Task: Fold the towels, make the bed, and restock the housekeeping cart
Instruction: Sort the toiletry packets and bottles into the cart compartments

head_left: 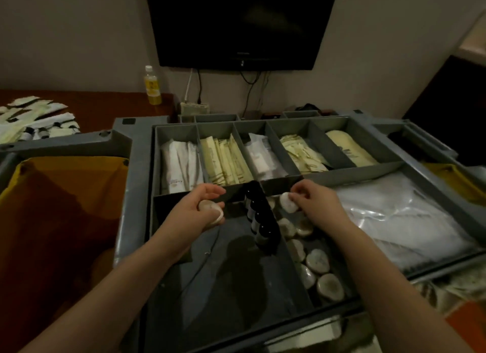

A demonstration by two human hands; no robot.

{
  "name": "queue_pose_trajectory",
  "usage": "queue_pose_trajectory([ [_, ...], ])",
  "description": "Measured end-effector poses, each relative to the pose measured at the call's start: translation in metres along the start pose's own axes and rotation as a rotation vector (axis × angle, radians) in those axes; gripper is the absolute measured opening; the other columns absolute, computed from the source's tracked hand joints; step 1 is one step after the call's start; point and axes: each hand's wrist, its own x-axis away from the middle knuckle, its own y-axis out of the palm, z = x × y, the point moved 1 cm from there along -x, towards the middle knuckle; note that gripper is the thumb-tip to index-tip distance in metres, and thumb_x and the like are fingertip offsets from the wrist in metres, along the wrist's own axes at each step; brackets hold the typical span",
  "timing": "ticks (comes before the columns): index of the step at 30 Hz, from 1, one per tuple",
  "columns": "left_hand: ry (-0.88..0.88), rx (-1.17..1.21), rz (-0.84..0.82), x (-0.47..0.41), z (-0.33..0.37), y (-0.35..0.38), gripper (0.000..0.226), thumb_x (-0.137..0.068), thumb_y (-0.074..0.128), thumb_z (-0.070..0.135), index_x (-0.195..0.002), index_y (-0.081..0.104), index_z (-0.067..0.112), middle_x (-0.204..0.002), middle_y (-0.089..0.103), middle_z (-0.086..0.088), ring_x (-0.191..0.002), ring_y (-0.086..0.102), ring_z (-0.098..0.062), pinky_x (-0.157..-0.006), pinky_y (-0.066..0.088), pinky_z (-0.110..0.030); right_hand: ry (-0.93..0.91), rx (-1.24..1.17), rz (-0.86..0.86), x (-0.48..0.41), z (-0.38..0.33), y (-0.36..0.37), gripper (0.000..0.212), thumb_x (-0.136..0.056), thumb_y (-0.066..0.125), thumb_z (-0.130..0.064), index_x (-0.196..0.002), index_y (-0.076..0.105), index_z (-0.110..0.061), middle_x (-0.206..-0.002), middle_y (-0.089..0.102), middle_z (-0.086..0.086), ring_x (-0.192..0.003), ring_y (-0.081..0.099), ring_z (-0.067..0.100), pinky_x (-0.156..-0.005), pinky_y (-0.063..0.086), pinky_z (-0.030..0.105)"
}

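Grey cart tray (134,195) below; left hand (200,202) cups soaps (213,214), right hand (313,197) pinches another soap (288,202); light, probably slick, best gripped by rims.

No legible text (television logo (242,53), packet print (347,151), bottle label (153,86) all blurred)

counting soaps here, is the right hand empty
No, the right hand pinches a round soap, while the left hand holds other soaps.

Left hand (196,206) and right hand (317,199) hold soaps (288,202) over the cart tray (136,174).
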Motion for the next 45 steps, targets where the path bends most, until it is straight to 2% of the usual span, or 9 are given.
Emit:
queue_pose_trajectory([
  [6, 0.008, -0.002, 0.033, 0.006, 0.003, 0.021, 0.040, -0.090, 0.054, -0.003, -0.105, 0.054, 0.033, -0.121, 0.055, 0.001, -0.105, 0.063, -0.016, -0.089, 0.052, -0.033, -0.163, 0.457, -0.225, -0.025, -0.008, 0.015, 0.031, -0.096, 0.048, -0.021, -0.125, 0.058, -0.020, -0.120, 0.060, 0.009, -0.108, 0.056, 0.026, -0.084, 0.045, 0.034],
  [10, -0.001, 0.065, 0.096, 0.016, 0.005, 0.038, 0.040, -0.092, 0.048, -0.005, -0.108, 0.055, 0.031, -0.120, 0.055, -0.002, -0.106, 0.063, -0.018, -0.085, 0.053, -0.031, -0.236, 0.533, -0.218, -0.034, -0.008, 0.016, 0.027, -0.091, 0.056, -0.016, -0.116, 0.067, -0.017, -0.117, 0.049, 0.009, -0.108, 0.054, 0.029, -0.087, 0.045, 0.032],
  [14, 0.019, 0.151, 0.193, 0.028, 0.006, 0.060, 0.039, -0.090, 0.048, -0.008, -0.106, 0.056, 0.027, -0.119, 0.056, -0.007, -0.106, 0.063, -0.020, -0.081, 0.052, -0.031, -0.235, 0.644, -0.374, -0.035, -0.006, 0.020, 0.028, -0.088, 0.058, -0.014, -0.115, 0.064, -0.010, -0.114, 0.060, 0.010, -0.105, 0.058, 0.029, -0.083, 0.047, 0.033],
  [18, 0.055, 0.191, 0.311, 0.037, 0.013, 0.086, 0.037, -0.089, 0.051, -0.007, -0.105, 0.055, 0.026, -0.113, 0.062, -0.009, -0.106, 0.063, -0.017, -0.085, 0.051, -0.033, -0.368, 0.371, -0.157, -0.020, 0.005, -0.011, 0.036, -0.094, 0.049, -0.012, -0.129, 0.055, -0.016, -0.126, 0.055, 0.010, -0.113, 0.053, 0.027, -0.092, 0.044, 0.034],
  [21, 0.067, 0.221, 0.342, 0.042, 0.017, 0.111, 0.040, -0.088, 0.051, -0.008, -0.106, 0.052, 0.028, -0.111, 0.063, -0.010, -0.103, 0.064, -0.019, -0.087, 0.051, -0.033, -0.377, 0.088, -0.071, -0.006, 0.016, -0.040, 0.026, -0.098, 0.047, -0.018, -0.119, 0.062, -0.020, -0.108, 0.062, -0.001, -0.100, 0.056, 0.015, -0.085, 0.043, 0.026],
  [25, 0.062, 0.036, 0.351, 0.043, 0.017, 0.146, 0.052, -0.086, 0.058, -0.002, -0.114, 0.047, 0.041, -0.117, 0.058, 0.000, -0.101, 0.063, -0.016, -0.083, 0.053, -0.032, -0.409, -0.305, -0.420, 0.020, 0.016, -0.058, 0.012, -0.095, 0.054, -0.030, -0.100, 0.064, -0.028, -0.088, 0.063, -0.012, -0.079, 0.061, 0.003, -0.072, 0.050, 0.020],
  [32, 0.034, -0.287, 0.266, 0.045, 0.014, 0.183, 0.095, -0.086, 0.064, 0.006, -0.147, 0.003, 0.045, -0.150, 0.031, 0.001, -0.087, 0.053, 0.014, -0.082, 0.047, -0.017, -0.495, -0.182, -0.728, 0.032, 0.017, -0.045, 0.009, -0.092, 0.057, -0.034, -0.086, 0.062, -0.030, -0.082, 0.062, -0.006, -0.075, 0.059, 0.007, -0.070, 0.049, 0.027],
  [38, 0.100, -0.035, 0.677, 0.062, 0.018, 0.155, 0.065, -0.085, 0.066, 0.006, -0.133, 0.036, 0.037, -0.133, 0.047, 0.002, -0.097, 0.064, -0.016, -0.090, 0.054, -0.036, -0.527, -0.224, -0.223, -0.014, 0.035, -0.057, 0.014, -0.090, 0.061, -0.035, -0.095, 0.066, -0.023, -0.089, 0.066, -0.006, -0.088, 0.060, 0.010, -0.085, 0.047, 0.035],
  [45, 0.109, 0.063, 0.750, 0.075, -0.002, 0.128, 0.038, -0.088, 0.059, 0.001, -0.116, 0.050, 0.025, -0.114, 0.055, 0.000, -0.089, 0.064, -0.014, -0.079, 0.055, -0.029, -0.628, 0.227, -0.183, -0.040, 0.021, -0.010, 0.019, -0.093, 0.054, -0.041, -0.103, 0.064, -0.029, -0.099, 0.067, -0.005, -0.102, 0.055, 0.016, -0.088, 0.024, 0.033],
])
